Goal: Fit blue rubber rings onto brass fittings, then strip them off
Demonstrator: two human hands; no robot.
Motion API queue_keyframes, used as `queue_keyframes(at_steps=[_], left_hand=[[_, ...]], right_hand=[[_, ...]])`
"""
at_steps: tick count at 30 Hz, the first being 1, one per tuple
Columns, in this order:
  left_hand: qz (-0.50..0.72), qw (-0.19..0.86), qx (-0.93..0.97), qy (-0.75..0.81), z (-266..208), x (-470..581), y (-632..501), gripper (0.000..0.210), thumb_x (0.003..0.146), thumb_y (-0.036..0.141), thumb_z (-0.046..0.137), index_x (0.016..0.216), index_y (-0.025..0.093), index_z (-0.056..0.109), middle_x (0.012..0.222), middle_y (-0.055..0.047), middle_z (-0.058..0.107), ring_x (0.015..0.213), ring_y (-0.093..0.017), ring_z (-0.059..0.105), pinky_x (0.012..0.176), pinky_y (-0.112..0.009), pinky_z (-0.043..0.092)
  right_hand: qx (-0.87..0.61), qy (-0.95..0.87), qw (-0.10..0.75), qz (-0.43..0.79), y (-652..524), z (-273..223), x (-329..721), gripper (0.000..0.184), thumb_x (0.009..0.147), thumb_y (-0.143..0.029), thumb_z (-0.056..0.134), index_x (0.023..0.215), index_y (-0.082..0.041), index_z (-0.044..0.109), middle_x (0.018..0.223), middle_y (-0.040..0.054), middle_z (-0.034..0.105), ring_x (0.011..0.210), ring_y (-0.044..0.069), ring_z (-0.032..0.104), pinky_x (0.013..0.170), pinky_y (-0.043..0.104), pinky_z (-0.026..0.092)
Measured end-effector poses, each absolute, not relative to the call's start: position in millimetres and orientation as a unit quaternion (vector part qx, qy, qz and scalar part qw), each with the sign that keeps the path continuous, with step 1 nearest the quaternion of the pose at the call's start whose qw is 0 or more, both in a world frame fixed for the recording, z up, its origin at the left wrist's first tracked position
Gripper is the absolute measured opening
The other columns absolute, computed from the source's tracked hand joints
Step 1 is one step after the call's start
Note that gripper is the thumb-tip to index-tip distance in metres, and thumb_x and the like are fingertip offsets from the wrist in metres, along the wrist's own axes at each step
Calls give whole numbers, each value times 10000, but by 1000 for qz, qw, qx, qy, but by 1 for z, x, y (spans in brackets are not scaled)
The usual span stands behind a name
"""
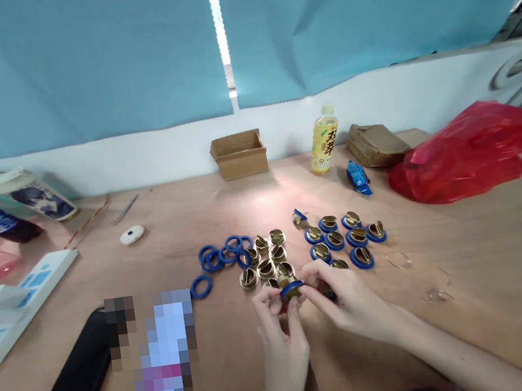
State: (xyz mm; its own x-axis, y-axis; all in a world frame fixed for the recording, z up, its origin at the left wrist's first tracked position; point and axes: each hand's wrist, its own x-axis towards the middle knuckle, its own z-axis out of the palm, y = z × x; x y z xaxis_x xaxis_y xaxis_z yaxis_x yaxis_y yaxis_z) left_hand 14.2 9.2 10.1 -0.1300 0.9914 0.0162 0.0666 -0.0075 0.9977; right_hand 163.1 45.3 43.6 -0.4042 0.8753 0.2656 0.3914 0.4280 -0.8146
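My left hand point(282, 334) and my right hand point(344, 297) meet near the front middle of the table. Between their fingertips they pinch one brass fitting with a blue ring point(291, 290) around it. Just beyond lies a group of brass fittings point(265, 268) without rings. Left of these is a loose pile of blue rings point(211, 258), with a single blue ring point(201, 287) nearer to me. Several brass fittings with blue rings point(334, 240) sit to the right, past my right hand, which partly hides the nearest ones.
A cardboard box point(241, 156), a yellow-labelled bottle point(324, 139) and a red plastic bag point(467, 152) stand along the back. At left are a power strip point(29, 296) and a black phone-like slab point(71, 381). Clear thin loops point(399, 260) lie at right.
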Motion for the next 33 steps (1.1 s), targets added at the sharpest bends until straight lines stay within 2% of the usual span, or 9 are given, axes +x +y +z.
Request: queue_keyframes(at_steps=[5, 8, 10, 13, 19, 23, 26, 29, 33], left_hand=[[512, 437, 476, 566, 9, 15, 9, 224, 922, 315, 546, 1067, 240, 392, 1138, -113, 688, 1015, -209, 710, 761, -284, 583], [520, 445, 457, 568, 11, 16, 8, 425, 920, 316, 551, 1268, 236, 319, 1210, -143, 672, 1064, -219, 696, 809, -314, 586], [515, 456, 464, 558, 15, 16, 8, 570, 924, 301, 546, 1389, 236, 223, 1172, -134, 705, 1084, -214, 688, 883, -348, 569], [489, 455, 502, 549, 22, 17, 8, 630, 911, 270, 560, 1441, 238, 221, 1120, -109, 741, 1111, -213, 675, 972, -385, 525], [446, 417, 549, 571, 19, 12, 12, 562, 861, 181, 589, 1389, 279, 422, 1137, -59, 739, 942, -202, 731, 789, -321, 594], [447, 396, 573, 561, 16, 10, 13, 473, 818, 182, 653, 1267, 308, 571, 1270, -28, 671, 1050, -199, 692, 886, -314, 568], [445, 397, 566, 569, 18, 11, 11, 443, 805, 197, 679, 1227, 306, 597, 1221, -19, 697, 1054, -200, 690, 921, -324, 557], [469, 396, 550, 567, 21, 13, 10, 415, 790, 227, 706, 1190, 277, 609, 1196, -35, 706, 1060, -209, 690, 937, -335, 553], [494, 359, 539, 580, 21, 15, 8, 391, 752, 299, 758, 1112, 250, 612, 1078, -43, 740, 975, -215, 717, 854, -323, 581]], right_hand=[[-430, -774, 332, 325, 48, 45, 166, 56, 953, -198, 499, 997, -217, 530, 770, -16, 579, 674, 134, 550, 615, 250, 415], [-437, -784, 329, 294, 50, 44, 167, 37, 950, -201, 502, 967, -215, 532, 766, -9, 579, 697, 150, 546, 627, 264, 408], [-449, -786, 325, 273, 50, 45, 167, 40, 949, -203, 498, 953, -215, 536, 793, 6, 600, 732, 166, 553, 656, 284, 413], [-467, -783, 319, 257, 51, 47, 167, 75, 957, -223, 483, 919, -214, 547, 800, 24, 625, 744, 181, 556, 679, 308, 419], [-480, -794, 296, 228, 51, 48, 166, 135, 970, -239, 448, 906, -210, 563, 727, 24, 612, 742, 194, 537, 692, 324, 426], [-480, -795, 291, 230, 51, 48, 167, 146, 971, -246, 458, 886, -215, 572, 691, 12, 610, 716, 187, 532, 690, 324, 427], [-456, -813, 284, 223, 52, 47, 168, 166, 980, -227, 436, 919, -213, 590, 732, 16, 650, 711, 179, 554, 707, 328, 429], [-424, -839, 287, 186, 55, 49, 173, 188, 983, -193, 411, 954, -205, 597, 856, 42, 696, 746, 177, 594, 759, 345, 434], [-477, -808, 333, 86, 62, 67, 197, 160, 968, -222, 445, 956, -206, 604, 885, 61, 708, 799, 198, 623, 789, 344, 443]])
